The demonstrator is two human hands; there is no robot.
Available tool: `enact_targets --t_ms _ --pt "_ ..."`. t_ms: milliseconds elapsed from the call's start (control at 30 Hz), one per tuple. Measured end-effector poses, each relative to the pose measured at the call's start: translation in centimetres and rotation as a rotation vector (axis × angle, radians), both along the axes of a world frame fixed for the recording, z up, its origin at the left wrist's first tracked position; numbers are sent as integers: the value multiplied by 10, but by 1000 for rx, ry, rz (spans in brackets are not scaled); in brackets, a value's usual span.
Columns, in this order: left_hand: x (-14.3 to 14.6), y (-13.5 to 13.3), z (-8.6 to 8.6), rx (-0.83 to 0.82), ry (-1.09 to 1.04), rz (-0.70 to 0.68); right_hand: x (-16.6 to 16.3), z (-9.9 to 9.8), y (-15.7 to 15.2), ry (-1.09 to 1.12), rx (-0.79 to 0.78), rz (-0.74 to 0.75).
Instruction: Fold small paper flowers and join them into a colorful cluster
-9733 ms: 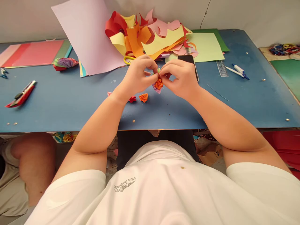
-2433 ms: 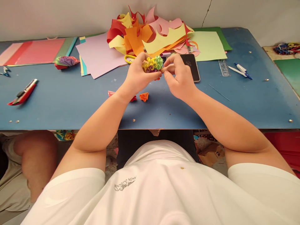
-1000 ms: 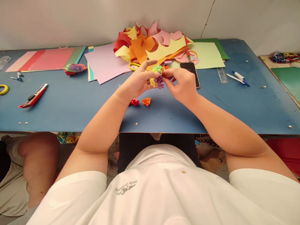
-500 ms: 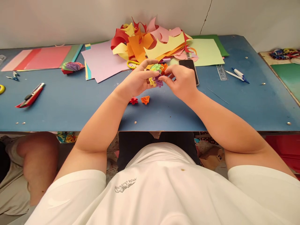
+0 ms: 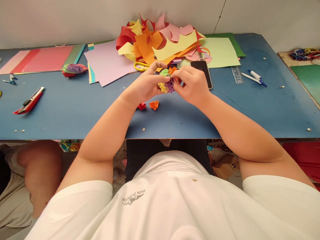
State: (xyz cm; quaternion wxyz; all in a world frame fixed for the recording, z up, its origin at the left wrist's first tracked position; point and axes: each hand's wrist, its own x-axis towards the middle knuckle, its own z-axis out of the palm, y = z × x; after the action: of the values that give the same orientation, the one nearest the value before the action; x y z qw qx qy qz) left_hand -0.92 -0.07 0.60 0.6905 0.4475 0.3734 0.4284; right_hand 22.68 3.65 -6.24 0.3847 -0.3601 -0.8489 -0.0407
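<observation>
My left hand [image 5: 149, 82] is closed around a cluster of curled paper flowers [image 5: 167, 86] in green, orange, yellow and purple, held above the blue table. From the right, my right hand [image 5: 191, 81] pinches at the cluster's edge with thumb and fingers; part of the cluster is hidden behind the fingers. Below my left hand, a red folded paper flower [image 5: 142, 106] and an orange folded paper flower [image 5: 154, 105] lie on the table. A black phone [image 5: 203, 71] rests just behind my right hand, and yellow-handled scissors [image 5: 140, 66] lie partly under paper scraps.
Paper scraps [image 5: 172, 43] heap up against the wall. Coloured sheets [image 5: 110, 61] lie to the left, light green paper [image 5: 221, 53] to the right. A red utility knife [image 5: 30, 101], pens [image 5: 255, 78], a clear ruler [image 5: 237, 75] and a thin wire [image 5: 232, 100] are on the table. Someone's leg [image 5: 42, 173] is at lower left.
My right fingers have drawn together in a tighter pinch at the cluster's right side. The view has shifted slightly; the cluster stays in my left hand.
</observation>
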Motion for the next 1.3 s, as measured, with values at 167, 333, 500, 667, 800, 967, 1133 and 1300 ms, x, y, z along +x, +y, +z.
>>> enact_targets --t_ms 167,333,500,667,800,967,1133,1300 --pt "2 -3 4 15 26 50 2 3 2 57 -59 89" --pt "7 -7 7 19 -34 49 1 6 -2 88 -57 55" --pt "8 -10 5 12 10 63 -5 7 -10 146 -75 -9" --pt "5 -18 9 201 203 120 -6 14 -17 118 -117 -14" --pt "1 -17 11 201 208 61 -6 23 -22 76 -134 6" --pt "-1 -7 5 70 61 -50 0 29 -19 80 -152 77" --pt "-2 -5 3 66 89 -13 6 32 -13 64 -197 146" --pt "-10 0 2 109 179 -66 7 34 -17 95 -265 83"
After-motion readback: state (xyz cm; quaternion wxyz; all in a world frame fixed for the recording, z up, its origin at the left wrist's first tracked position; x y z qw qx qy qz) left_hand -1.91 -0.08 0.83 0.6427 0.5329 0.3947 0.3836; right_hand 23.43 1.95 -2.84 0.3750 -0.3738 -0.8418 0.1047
